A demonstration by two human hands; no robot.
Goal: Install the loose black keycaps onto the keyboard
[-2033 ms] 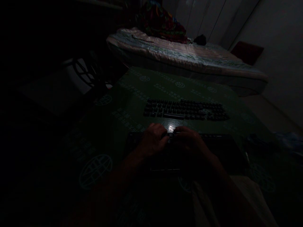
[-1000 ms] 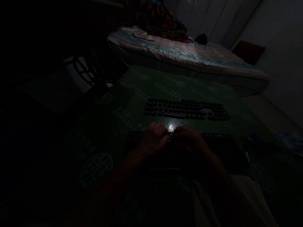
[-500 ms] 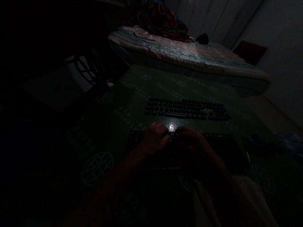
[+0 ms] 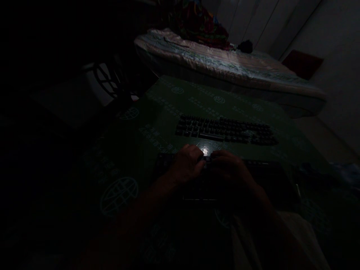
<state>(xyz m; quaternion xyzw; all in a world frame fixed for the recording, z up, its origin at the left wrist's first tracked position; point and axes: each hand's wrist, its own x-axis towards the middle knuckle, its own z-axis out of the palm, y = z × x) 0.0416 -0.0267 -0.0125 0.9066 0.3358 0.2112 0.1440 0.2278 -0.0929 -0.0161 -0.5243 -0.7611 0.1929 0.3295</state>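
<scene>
The light is very dim. A black keyboard (image 4: 264, 172) lies across the table in front of me, and both hands are over its far edge. My left hand (image 4: 188, 161) is curled there, thumb and forefinger close together; whatever is between them is too dark to make out. Beside it, my right hand (image 4: 227, 165) bends its fingers down onto the same edge, fingertips hidden in shadow. Just beyond, black keycaps (image 4: 212, 135) lie on the table in keyboard-like rows, with green tabletop showing through a gap among them.
The green table covering (image 4: 157, 116) has pale globe prints and lettering. A bed (image 4: 233, 67) stands past the table's far edge, with a dark red patterned cloth (image 4: 202, 28) on it. A chair (image 4: 107, 80) is at the left. Pale cloth (image 4: 284, 232) lies near my right forearm.
The whole view has shifted slightly, so things sit a little further right. Both hands stay at the keyboard's far edge in nearly the same pose.
</scene>
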